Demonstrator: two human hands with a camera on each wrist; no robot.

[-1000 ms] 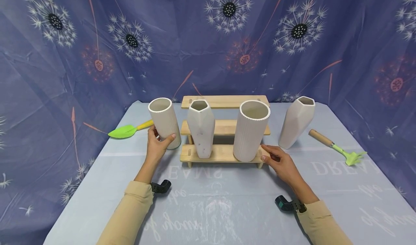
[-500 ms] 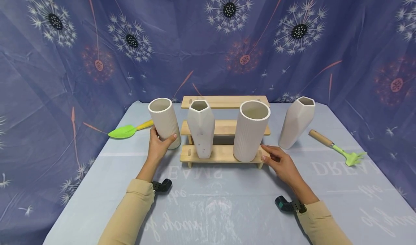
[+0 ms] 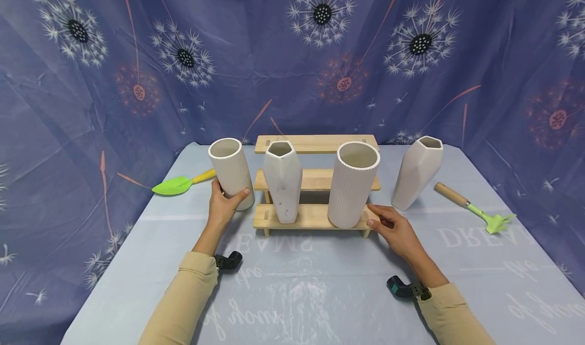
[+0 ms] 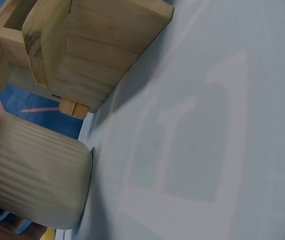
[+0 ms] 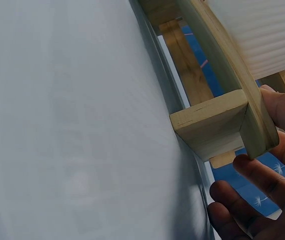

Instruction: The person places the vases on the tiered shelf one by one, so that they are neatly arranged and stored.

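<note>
My left hand (image 3: 222, 202) grips the lower part of a white ribbed cylindrical vase (image 3: 230, 169), thumb in front; the vase stands on the table, left of a three-tier wooden display stand (image 3: 315, 210). At the stand's right end, my right hand (image 3: 395, 230) holds the bottom shelf with thumb and fingers; in the right wrist view several other fingers (image 5: 262, 175) lie loosely curled below the board. On that bottom shelf are a white faceted vase (image 3: 284, 182) and a wider ribbed vase (image 3: 353, 192). The left wrist view shows the gripped vase's base meeting the tabletop.
To the right stands another faceted vase (image 3: 418, 172). Beyond it lies a small hand rake (image 3: 475, 210) with a wooden handle. A green trowel (image 3: 175, 185) with a yellow handle lies at the far left. A patterned blue curtain (image 3: 256, 55) hangs behind the table.
My left hand and forearm have shifted very slightly to the right, still around the ribbed vase. The right hand, the stand and the other vases look the same.
</note>
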